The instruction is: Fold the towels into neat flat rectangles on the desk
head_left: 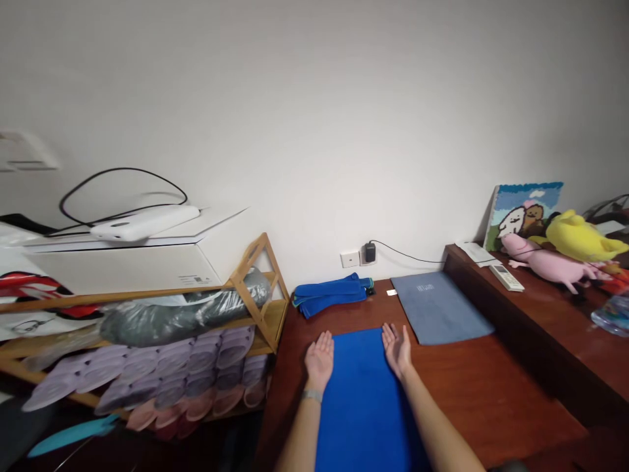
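Between the left hand [320, 362] and the right hand [397, 351], a long blue cloth [362, 393] lies spread on the reddish-brown surface [472, 387], its near end running out of view. Both hands are open with palms turned up, one at each side of the cloth's far end, and neither pinches anything. The right thumb stands apart from its fingers. Whether either hand presses on the cloth's edge, I cannot tell.

As for how far things have got, the visible part of the blue cloth looks opened out and fairly flat, with its far edge nearly straight. No fold shows across that part; how its near end lies is hidden. Beyond the cloth, toward the wall, is a blue folded bundle [334, 295], apparently of similar material, lying in loose layers with dark green trim. If the two are alike, the bundle is folded and the blue cloth is not.

To the right of the blue cloth, past the right hand, a grey-blue mat [442, 311] lies flat. Left of the cloth stands a wooden rack [268, 318] holding pale purple slippers [189, 354].
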A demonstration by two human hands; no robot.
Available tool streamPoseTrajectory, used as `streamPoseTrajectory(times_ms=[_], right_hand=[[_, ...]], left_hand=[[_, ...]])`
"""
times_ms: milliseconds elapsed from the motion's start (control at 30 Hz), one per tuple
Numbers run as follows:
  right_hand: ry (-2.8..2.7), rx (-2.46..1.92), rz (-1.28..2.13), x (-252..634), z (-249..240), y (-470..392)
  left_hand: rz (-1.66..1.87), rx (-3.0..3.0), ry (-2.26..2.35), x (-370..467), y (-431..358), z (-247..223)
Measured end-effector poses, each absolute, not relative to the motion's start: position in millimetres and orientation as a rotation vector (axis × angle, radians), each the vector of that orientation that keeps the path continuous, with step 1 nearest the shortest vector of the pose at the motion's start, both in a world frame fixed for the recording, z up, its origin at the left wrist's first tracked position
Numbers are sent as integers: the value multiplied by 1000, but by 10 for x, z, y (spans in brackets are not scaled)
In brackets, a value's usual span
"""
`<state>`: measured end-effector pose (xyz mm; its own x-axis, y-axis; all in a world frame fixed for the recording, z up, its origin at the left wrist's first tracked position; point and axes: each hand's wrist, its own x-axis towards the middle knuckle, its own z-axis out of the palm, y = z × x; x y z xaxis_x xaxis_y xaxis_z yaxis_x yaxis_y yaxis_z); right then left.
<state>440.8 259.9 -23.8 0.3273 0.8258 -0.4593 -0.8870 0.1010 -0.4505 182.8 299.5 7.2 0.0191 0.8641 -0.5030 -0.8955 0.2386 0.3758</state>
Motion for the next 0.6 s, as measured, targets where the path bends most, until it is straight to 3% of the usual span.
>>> streamPoseTrajectory(times_ms=[167, 300, 433, 600], right_hand=[[76, -785, 1154, 4660, -35, 2557], [-9, -635, 1219, 4160, 33, 2493], [-21, -601, 1373, 3624, -110, 2329], [16, -673, 1411, 3711, -297, 2234]], left_hand=[[1478, -53, 707, 1490, 2991, 251], [1394, 33, 598, 1981, 2739, 256], [1257, -14, 637, 2499, 2456, 148], [1325, -68, 723, 2315, 2352, 77]])
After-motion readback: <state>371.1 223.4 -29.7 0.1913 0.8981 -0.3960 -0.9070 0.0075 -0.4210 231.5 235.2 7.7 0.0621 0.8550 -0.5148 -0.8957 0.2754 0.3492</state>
